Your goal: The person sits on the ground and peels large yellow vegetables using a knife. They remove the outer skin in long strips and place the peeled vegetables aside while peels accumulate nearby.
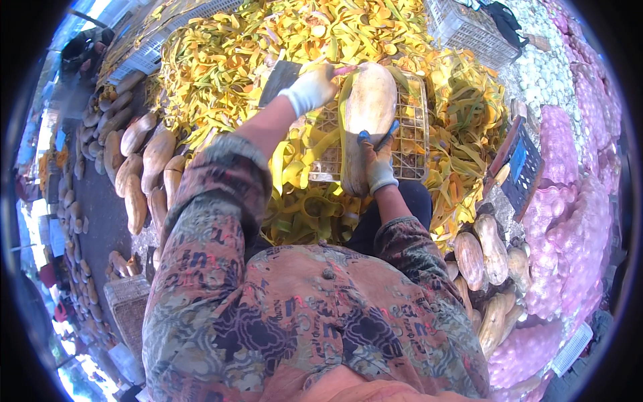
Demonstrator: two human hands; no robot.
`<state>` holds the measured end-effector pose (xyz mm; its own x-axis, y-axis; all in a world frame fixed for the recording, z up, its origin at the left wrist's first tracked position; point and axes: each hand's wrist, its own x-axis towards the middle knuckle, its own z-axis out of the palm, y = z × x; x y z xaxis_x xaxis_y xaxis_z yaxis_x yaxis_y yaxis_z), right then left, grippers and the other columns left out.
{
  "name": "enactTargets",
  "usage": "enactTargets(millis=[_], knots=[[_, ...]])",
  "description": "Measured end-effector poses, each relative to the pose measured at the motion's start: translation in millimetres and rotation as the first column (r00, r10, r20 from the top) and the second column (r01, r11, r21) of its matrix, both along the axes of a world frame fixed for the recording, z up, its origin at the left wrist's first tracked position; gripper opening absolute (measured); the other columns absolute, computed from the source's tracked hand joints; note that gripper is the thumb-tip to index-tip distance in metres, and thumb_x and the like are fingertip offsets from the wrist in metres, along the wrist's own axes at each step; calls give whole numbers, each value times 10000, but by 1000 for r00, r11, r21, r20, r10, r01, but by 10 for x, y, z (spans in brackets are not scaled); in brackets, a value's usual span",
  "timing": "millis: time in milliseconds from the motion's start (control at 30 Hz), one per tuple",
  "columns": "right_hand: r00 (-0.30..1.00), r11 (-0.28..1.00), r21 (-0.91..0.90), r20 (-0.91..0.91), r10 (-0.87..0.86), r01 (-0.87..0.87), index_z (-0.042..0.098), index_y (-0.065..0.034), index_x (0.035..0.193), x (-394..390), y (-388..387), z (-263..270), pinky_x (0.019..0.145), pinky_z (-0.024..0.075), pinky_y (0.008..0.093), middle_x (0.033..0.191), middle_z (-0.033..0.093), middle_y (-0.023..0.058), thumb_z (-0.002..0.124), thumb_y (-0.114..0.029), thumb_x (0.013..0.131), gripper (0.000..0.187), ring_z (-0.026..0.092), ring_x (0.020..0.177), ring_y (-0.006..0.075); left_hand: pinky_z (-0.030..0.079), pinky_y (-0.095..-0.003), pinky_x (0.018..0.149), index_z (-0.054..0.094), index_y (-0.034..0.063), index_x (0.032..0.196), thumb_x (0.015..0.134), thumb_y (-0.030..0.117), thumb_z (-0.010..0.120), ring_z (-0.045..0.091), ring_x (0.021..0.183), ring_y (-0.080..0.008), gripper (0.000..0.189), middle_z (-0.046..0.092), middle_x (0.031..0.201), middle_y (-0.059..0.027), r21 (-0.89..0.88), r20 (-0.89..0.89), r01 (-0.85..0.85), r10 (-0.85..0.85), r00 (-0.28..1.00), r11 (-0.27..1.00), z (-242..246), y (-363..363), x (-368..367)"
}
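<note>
My left hand [312, 89], in a white glove, grips a pink-handled peeler [345, 70]. The tool reaches the far upper end of a long tan squash [372, 100]. Blue-tipped glove fingers show on my right hand [379, 163], which holds the squash's near end from the right side. The squash points away from me over a white plastic crate [412, 108] with a grid surface. A green-yellow strip of peel [343, 113] runs along its left side. The peeler's blade is too small to make out.
Heaped yellow and green peelings [221, 65] surround the crate. Several unpeeled squashes [158, 156] lie at left; more squashes [490, 248] lie at right. Pink mesh sacks [567, 251], a dark perforated crate [520, 166] and a white crate [469, 35] stand at right. A person [85, 50] is at far left.
</note>
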<state>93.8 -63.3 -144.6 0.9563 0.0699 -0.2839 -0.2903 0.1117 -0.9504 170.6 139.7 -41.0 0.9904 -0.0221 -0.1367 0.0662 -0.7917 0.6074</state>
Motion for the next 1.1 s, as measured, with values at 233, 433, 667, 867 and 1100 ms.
enactTargets(millis=[233, 433, 667, 867, 1100], knots=[[990, 997, -50, 127, 59, -53, -15, -100, 1508, 31, -42, -216, 1050, 332, 320, 1443, 329, 168, 717, -162, 816, 1010, 416, 1250, 253, 511, -399, 701, 564, -52, 1050, 817, 222, 574, 658, 779, -355, 360, 650, 854, -250, 383, -114, 319, -298, 948, 867, -253, -42, 435], [976, 991, -127, 208, 66, -40, -24, -83, 1505, 13, 46, -216, 1065, 302, 308, 1428, 332, 148, 670, -83, 803, 988, 398, 1247, 238, 497, -446, 770, 421, -78, 1140, 811, 182, 562, 636, 873, -424, 443, 626, 875, -316, -44, -49, -122, 120, 992, 992, -357, -271, -583], [960, 997, 76, 281, -11, -11, -28, -71, 1502, 77, 56, -372, 969, 386, 259, 1376, 379, 104, 595, -9, 833, 916, 461, 1142, 180, 457, -492, 906, 256, 28, 1395, 821, 125, 535, 577, 1023, -455, 645, 569, 1079, -344, -15, -401, -49, 39, 915, 999, -536, -639, -1877], [968, 996, -84, 250, 33, -13, 66, -70, 1503, -35, -55, -279, 954, 406, 277, 1290, 482, 111, 541, -61, 904, 765, 497, 1099, 186, 522, -408, 788, 419, 5, 1294, 768, 68, 575, 653, 926, -340, 553, 647, 998, -232, -81, -140, 222, -232, 963, 972, -166, -103, -1579], [980, 1000, 4, 197, 16, -17, 45, -111, 1511, -35, 0, -29, 948, 410, 278, 1384, 392, 109, 628, -64, 871, 867, 481, 1111, 182, 506, -409, 719, 556, -29, 1129, 783, 161, 549, 654, 832, -357, 395, 657, 909, -255, 88, -72, -50, 57, 996, 995, -324, 120, 255]])
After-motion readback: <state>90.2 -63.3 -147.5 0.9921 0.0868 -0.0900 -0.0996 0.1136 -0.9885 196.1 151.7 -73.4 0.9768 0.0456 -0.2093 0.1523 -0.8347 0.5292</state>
